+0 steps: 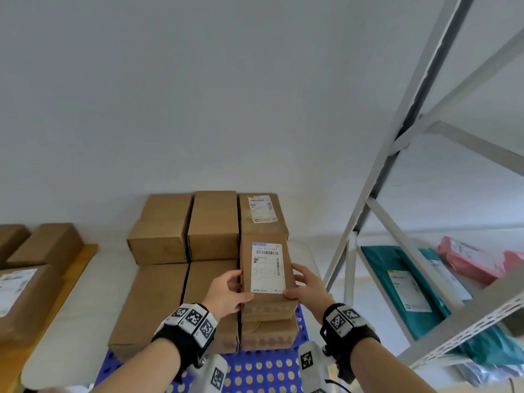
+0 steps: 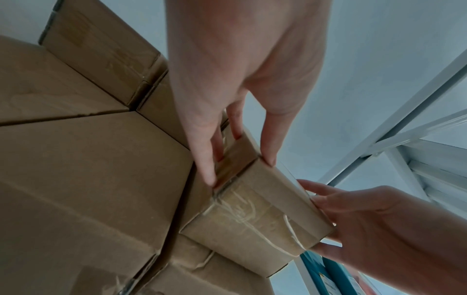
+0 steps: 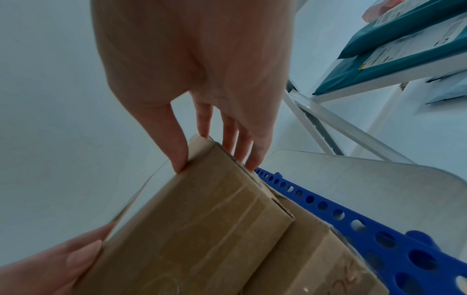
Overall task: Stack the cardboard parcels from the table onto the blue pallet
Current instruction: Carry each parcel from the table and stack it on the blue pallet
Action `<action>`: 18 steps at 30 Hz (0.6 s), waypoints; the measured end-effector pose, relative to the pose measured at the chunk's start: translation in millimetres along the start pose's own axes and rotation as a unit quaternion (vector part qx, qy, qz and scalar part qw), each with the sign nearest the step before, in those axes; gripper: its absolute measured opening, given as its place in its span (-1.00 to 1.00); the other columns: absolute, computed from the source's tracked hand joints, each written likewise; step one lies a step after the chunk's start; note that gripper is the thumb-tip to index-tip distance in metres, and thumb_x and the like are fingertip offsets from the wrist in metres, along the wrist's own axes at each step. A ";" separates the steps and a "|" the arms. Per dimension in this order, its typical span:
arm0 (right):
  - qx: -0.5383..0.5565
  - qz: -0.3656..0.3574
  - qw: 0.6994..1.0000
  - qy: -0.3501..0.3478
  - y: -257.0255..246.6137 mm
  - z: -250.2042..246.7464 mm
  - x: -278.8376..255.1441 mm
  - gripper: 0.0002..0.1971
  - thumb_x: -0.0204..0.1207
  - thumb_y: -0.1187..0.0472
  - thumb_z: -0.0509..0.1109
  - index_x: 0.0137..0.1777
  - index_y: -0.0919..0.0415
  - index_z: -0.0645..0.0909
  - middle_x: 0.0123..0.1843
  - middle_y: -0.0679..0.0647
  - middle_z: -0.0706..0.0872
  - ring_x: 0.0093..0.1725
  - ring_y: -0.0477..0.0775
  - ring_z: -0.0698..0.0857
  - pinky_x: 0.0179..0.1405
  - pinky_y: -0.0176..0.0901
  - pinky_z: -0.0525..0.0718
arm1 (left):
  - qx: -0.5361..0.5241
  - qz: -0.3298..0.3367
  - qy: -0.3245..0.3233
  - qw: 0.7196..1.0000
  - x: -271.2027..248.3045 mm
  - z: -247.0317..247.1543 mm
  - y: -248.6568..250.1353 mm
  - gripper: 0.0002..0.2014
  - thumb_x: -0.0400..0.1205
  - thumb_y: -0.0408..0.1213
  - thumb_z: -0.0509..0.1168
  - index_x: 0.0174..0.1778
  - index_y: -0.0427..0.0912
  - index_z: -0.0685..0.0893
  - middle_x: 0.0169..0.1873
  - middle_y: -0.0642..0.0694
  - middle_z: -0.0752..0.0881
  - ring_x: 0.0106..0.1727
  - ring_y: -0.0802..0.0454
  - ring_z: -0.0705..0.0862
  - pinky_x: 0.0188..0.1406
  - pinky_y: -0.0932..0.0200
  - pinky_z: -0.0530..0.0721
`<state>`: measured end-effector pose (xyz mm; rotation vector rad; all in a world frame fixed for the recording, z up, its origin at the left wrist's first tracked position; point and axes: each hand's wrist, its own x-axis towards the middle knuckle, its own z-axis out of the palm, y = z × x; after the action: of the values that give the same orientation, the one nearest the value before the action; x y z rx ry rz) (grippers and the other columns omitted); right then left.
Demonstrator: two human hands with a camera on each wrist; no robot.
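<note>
Seen from the head camera, a person settles a small brown cardboard parcel with a white barcode label [image 1: 268, 272] onto the near right column of boxes on the perforated blue plastic pallet [image 1: 263, 370]. The left hand [image 1: 226, 292] clasps the parcel's left edge and the right hand [image 1: 307, 285] its right edge, each grip closed on the box between thumb and fingers. It sits on a similar taped brown box [image 1: 268, 333], beside larger plain brown cartons [image 1: 158, 231] that fill the rest of the pallet. More brown parcels [image 1: 25, 287] wait on the wooden desk [image 1: 85, 256] at far left; a grey metal shelving rack [image 1: 402, 143] with teal and pink mailer bags [image 1: 408, 282] stands to the right.

From the left wrist, the left hand [image 2: 240, 79] has its thumb on the parcel's [image 2: 255, 215] top edge and its fingers down the side next to the neighbouring carton, while the right hand [image 2: 374, 223] holds the opposite end.

From the right wrist, the right hand [image 3: 197, 69] pinches the parcel's [image 3: 202, 229] corner, thumb on top, fingers down the outer side above the pallet's edge [image 3: 353, 219]. The parcel looks slightly askew over the box beneath; the step would be done well by squaring its edges to that box and snug against the carton, then easing the fingers out sideways so nothing is dragged off line.
</note>
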<state>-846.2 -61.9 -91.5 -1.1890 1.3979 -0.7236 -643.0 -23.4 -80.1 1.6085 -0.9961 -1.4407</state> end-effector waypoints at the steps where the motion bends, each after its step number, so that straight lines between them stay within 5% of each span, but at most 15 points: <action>1: -0.002 -0.001 1.000 -0.003 -1.2 -1.2 0.9 -0.25 0.33 0.52 0.48 0.52 0.15 0.37 0.26 0.13 0.59 0.27 0.14 0.61 0.20 0.10 0.69 | 0.002 0.000 0.003 1.000 1.0 0.9 0.3 -0.35 0.47 -0.58 0.44 0.46 -0.15 0.44 -0.09 0.12 0.59 -0.12 0.20 0.59 -0.34 0.26 0.61; 11: -0.049 -0.011 0.999 -0.021 -3.7 -6.0 1.1 -0.27 0.40 0.42 0.49 0.54 0.11 0.30 0.26 0.06 0.52 0.25 0.04 0.54 0.20 -0.07 0.66 | 0.024 0.003 0.033 0.999 3.9 5.9 -7.8 -0.39 0.48 -0.49 0.46 0.44 -0.10 0.46 0.20 -0.03 0.61 0.19 0.02 0.58 -0.04 0.13 0.65; 15: -0.095 -0.028 0.994 -0.041 -8.2 -5.4 -1.8 -0.30 0.46 0.38 0.46 0.57 0.18 0.25 0.42 0.12 0.50 0.17 -0.06 0.50 -0.24 -0.48 0.60 | 0.101 0.019 0.052 0.993 1.5 2.0 -11.2 -0.34 0.45 -0.35 0.51 0.47 -0.11 0.43 0.40 -0.04 0.54 0.39 0.01 0.51 0.25 -0.01 0.62; 18: -0.144 -0.059 0.987 -0.039 -17.8 -5.7 -7.3 -0.36 0.50 0.37 0.42 0.56 0.23 0.27 0.43 0.09 0.50 0.17 -0.11 0.50 -0.37 -0.58 0.56 | 0.164 0.041 0.074 0.983 -5.9 -4.6 -6.8 -0.33 0.49 -0.23 0.48 0.51 -0.11 0.39 0.45 -0.07 0.49 0.43 0.01 0.48 0.38 -0.09 0.54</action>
<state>-847.9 -61.7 -71.6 -1.5209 1.4065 -0.5609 -638.4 -15.1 -83.5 1.8522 -1.2450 -1.1258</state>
